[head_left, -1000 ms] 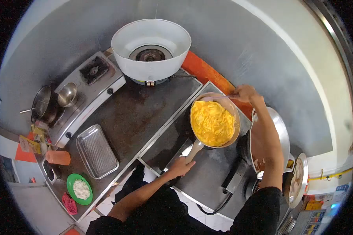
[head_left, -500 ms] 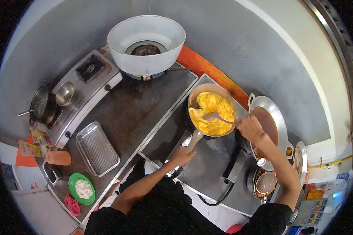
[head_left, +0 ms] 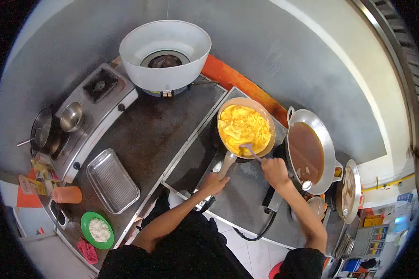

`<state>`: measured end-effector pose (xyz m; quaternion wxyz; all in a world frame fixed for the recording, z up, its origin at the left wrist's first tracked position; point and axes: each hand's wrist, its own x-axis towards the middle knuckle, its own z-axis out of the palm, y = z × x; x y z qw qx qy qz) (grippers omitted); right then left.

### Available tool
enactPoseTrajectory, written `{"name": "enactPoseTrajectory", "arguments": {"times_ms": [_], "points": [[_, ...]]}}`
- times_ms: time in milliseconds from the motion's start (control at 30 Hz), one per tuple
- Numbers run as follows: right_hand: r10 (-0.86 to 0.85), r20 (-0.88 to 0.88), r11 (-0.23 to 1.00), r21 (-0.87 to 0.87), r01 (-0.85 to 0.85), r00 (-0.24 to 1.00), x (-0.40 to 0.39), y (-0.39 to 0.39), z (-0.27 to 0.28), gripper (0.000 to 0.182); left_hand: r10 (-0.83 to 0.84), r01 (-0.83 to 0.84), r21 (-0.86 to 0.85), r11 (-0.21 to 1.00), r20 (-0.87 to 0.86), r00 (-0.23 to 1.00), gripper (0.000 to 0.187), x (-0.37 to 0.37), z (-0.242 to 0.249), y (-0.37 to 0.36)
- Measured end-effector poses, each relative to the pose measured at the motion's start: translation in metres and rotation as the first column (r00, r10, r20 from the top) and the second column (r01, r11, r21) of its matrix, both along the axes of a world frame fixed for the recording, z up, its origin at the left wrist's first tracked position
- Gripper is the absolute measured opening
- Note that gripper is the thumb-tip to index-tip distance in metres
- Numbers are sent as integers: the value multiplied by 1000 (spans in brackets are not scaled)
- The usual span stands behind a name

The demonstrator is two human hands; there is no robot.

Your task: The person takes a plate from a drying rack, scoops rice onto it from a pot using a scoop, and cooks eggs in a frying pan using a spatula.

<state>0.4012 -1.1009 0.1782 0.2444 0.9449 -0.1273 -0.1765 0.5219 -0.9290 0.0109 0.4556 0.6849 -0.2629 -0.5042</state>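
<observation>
— Two hands at one round tan frying pan [head_left: 267,122] full of yellow scrambled egg [head_left: 243,128]; where does it sit?

— On the dark steel stove top [head_left: 246,195], between the big white cone-shaped burner shield [head_left: 164,51] and the silver wok of brown liquid [head_left: 307,151].

— And the left hand [head_left: 214,183]?

— Closed around the end of the pan's pale handle [head_left: 227,163].

— The right hand [head_left: 274,171]?

— Just beside the pan's near rim, fingers wrapped on a thin grey spatula [head_left: 249,149] whose blade lies in the egg, though the tip is too small to tell clearly.

— Anything else?

— One ribbed metal tray [head_left: 112,180] and a green plate of white rice [head_left: 97,230], well apart to the left.
</observation>
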Motion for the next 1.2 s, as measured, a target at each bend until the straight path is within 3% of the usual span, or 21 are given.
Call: {"name": "enactPoseTrajectory", "arguments": {"times_ms": [300, 367, 400, 467, 533, 633, 700, 800, 900, 967, 1200], "points": [[-187, 255, 974, -79, 213, 949, 49, -56, -46, 14, -58, 59, -11, 998, 96, 994, 39, 2, 17, 2], [-304, 308, 948, 7, 317, 901, 49, -78, -25, 14, -31, 32, -9, 999, 85, 996, 39, -3, 16, 5], [-355, 248, 933, 43, 356, 901, 45, -86, -10, 17, -7, 8, -14, 1000, 85, 996, 39, 0, 16, 3], [-419, 374, 907, 132, 399, 827, 40, -68, 43, 20, -3, 5, -26, 1000, 62, 998, 39, -1, 5, 1], [-427, 362, 904, 138, 405, 829, 30, -55, 89, 18, -2, 3, -35, 999, 50, 999, 39, -1, 6, 0], [-254, 470, 966, 169, 197, 845, 6, -49, 120, 22, -16, 17, -30, 999, 50, 999, 38, 0, 15, 4], [-336, 346, 941, 88, 326, 876, 2, -33, 132, 22, -6, 7, -30, 1000, 30, 1000, 38, 0, 12, 3], [-366, 57, 928, 95, 360, 929, -4, -42, 110, 18, -17, 18, -31, 999, 38, 999, 37, 1, 12, 3], [-260, 45, 956, 153, 250, 965, -8, -53, 45, 14, 20, -19, -49, 999, 1, 1000, 37, -1, 6, 4], [-249, 137, 966, 110, 235, 959, 5, -32, 29, 14, 8, -7, -34, 999, 45, 999, 38, -1, 3, 4], [-213, 220, 976, 0, 218, 952, 52, -42, -22, 16, -24, 27, -63, 998, 52, 998, 39, 0, 3, 1]]}}
